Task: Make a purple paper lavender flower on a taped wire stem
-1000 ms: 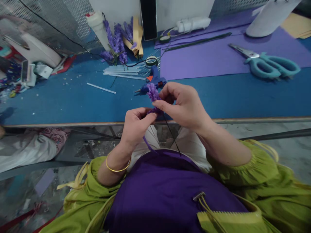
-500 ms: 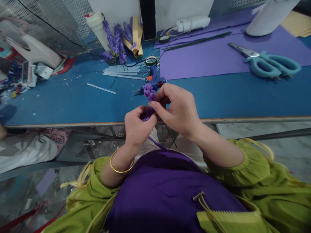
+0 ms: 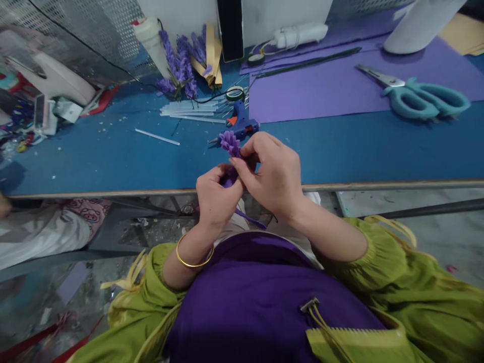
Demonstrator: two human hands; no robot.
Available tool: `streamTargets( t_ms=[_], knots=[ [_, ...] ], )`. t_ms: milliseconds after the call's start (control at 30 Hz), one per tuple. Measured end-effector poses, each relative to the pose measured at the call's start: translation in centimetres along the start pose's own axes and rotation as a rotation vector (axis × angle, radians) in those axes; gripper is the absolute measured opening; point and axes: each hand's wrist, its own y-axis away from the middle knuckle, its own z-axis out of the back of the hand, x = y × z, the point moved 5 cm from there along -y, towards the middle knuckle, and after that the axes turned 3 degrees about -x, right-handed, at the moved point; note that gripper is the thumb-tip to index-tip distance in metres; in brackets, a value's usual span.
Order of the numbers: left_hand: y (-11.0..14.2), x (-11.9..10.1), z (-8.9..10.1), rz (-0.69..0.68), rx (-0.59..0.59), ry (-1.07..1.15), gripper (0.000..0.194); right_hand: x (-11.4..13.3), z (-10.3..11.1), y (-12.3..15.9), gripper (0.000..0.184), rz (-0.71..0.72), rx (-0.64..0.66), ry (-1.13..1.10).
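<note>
Between my hands, over the front edge of the table, is a purple lavender-like artificial flower (image 3: pixel 230 143) with short ruffled petals. My right hand (image 3: pixel 273 171) pinches its side just below the top with thumb and forefinger. Lower down, my left hand (image 3: pixel 219 194) is closed around the flower's base and a purple strip (image 3: pixel 249 219), whose loose end hangs below the hands. My fingers hide most of the stem. Just behind the flower lies a blue glue gun (image 3: pixel 240 121) with an orange trigger.
Teal-handled scissors (image 3: pixel 419 98) lie on purple sheets (image 3: pixel 302 96) at the right. Clear glue sticks (image 3: pixel 192 108) are piled behind the glue gun. Finished purple flowers (image 3: pixel 181 65), a phone-like black slab (image 3: pixel 231 30) and a white cylinder (image 3: pixel 418 25) stand along the back.
Both hands stay on the flower, which has tipped slightly left. My right hand has shifted a little left, and the strip's loose end has swung lower.
</note>
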Motion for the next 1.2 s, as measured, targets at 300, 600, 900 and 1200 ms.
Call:
streamTargets(
  t_ms=[300,600,900,1200],
  knots=[
    [0.3,1.1,0.7,0.208,0.268,0.355,0.026,-1.4,0.7,-2.0,0.02,-0.133,0.171,-0.236],
    [-0.2,0.7,0.6,0.347,0.265,0.498,0.018,-0.4,0.2,-2.7,0.02,-0.126,0.322,-0.384],
    [-0.5,0.6,2.6,0.318,0.106,0.584,0.016,-1.4,1.0,-1.2,0.021,-0.2,0.284,-0.396],
    [-0.3,0.8,3.5,0.119,0.001,0.421,0.006,-0.2,0.2,-0.1,0.011,-0.067,0.262,-0.311]
  ],
)
